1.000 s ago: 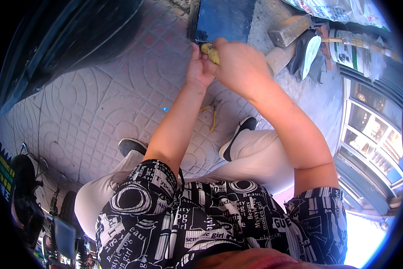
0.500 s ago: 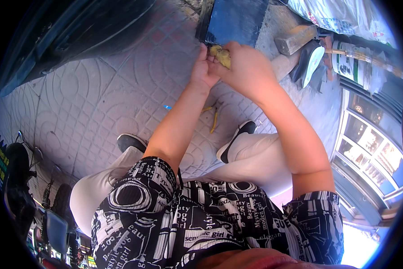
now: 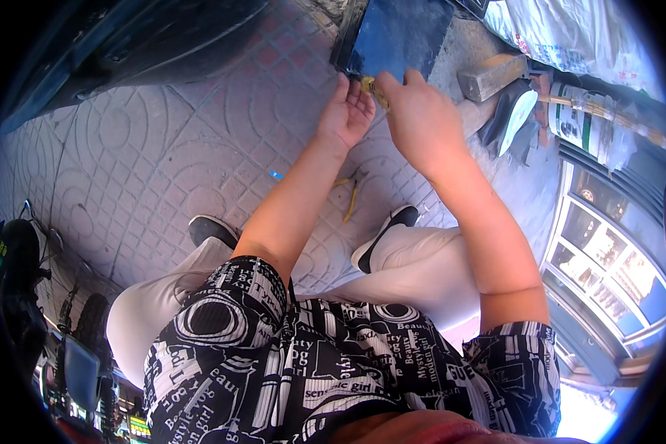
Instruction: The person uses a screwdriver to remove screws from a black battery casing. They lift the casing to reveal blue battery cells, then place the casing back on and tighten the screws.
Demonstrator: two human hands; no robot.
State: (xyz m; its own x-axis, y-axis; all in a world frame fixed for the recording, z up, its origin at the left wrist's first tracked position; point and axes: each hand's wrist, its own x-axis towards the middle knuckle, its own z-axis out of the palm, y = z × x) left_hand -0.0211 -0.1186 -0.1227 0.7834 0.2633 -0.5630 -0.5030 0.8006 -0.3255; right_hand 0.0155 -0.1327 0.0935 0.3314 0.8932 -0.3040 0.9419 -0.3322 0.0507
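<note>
My right hand [image 3: 423, 122] is closed on a small, crumpled, yellowish-brown thing [image 3: 375, 92], pinched between thumb and fingers; what kind it is I cannot make out. Just left of it, my left hand [image 3: 349, 116] is turned palm up with its fingers apart and slightly bent. Its fingertips come close to the yellowish-brown thing; whether they touch it I cannot tell. Beyond both hands lies a dark blue flat panel [image 3: 399, 37] with a black edge, and the hands are at its near end.
Patterned paving [image 3: 162, 163] spreads below. A stone block [image 3: 492, 76], a shoe sole [image 3: 516, 122], a white bucket [image 3: 570, 118] and a plastic sack [image 3: 577, 37] stand right. Yellow strips [image 3: 351, 200] lie between my feet. A dark covered bulk [image 3: 125, 52] is at upper left.
My hands have moved apart: the left has drawn off from the yellowish-brown thing and its palm now shows. My right hand keeps hold of it, a little farther right.
</note>
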